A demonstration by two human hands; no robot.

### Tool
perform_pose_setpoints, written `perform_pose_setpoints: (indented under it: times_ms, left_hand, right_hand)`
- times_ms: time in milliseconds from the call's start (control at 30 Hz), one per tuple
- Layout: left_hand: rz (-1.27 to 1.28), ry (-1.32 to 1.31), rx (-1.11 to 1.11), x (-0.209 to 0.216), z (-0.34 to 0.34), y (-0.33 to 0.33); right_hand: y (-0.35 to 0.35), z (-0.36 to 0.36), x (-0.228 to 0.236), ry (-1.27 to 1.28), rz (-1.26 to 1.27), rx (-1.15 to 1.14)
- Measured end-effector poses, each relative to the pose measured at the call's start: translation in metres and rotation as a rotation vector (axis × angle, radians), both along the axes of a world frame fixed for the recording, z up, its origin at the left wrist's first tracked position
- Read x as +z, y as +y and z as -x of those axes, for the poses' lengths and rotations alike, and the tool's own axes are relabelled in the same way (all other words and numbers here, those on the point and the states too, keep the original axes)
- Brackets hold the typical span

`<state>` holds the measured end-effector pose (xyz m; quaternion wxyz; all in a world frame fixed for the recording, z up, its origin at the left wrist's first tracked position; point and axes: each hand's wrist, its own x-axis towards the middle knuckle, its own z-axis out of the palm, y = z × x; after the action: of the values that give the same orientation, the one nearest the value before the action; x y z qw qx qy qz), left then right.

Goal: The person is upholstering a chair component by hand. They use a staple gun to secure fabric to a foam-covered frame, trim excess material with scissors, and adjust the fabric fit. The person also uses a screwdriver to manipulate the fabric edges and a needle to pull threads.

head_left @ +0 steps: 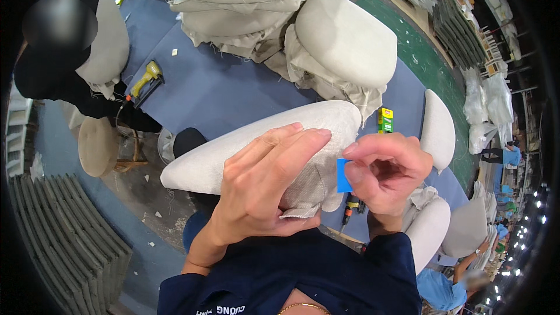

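Note:
A cream fabric-covered seat cushion [233, 140] is tilted up on its side in front of me. My left hand [256, 178] grips its near edge, with fingers stretched over the cover and loose cloth [309, 189] bunched under the palm. My right hand [388, 175] pinches a small flat blue piece [343, 176] between thumb and forefinger, close beside the cushion's right end. Just beyond the right hand stands a small yellow and green box [385, 120]. Partly hidden below my hands is a dark air tool [352, 205] with an orange fitting.
Stacked cushions [233, 11] and another large cushion [344, 38] sit on the blue-grey table [192, 81]. A yellow staple gun [146, 80] lies at left near a co-worker in black [52, 76]. Grey panels [70, 239] are stacked at lower left. More cushions [437, 131] lie at right.

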<state>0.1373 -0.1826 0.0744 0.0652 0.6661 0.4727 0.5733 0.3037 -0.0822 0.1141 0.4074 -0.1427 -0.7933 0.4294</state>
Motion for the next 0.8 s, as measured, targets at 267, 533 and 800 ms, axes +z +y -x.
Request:
perform_pose_setpoints:
  times_ms: [267, 533, 800]
  left_hand:
    - [0.026, 0.002, -0.012, -0.005, 0.000, -0.009]
    - [0.035, -0.025, -0.037, -0.003, -0.002, -0.010]
    - [-0.020, 0.002, -0.032, -0.001, 0.008, 0.000]
  right_hand:
    - [-0.010, 0.006, -0.013, 0.042, 0.024, 0.042]
    - [-0.015, 0.000, -0.019, 0.026, 0.084, 0.024]
    - [-0.009, 0.010, -0.027, 0.163, 0.324, -0.045]
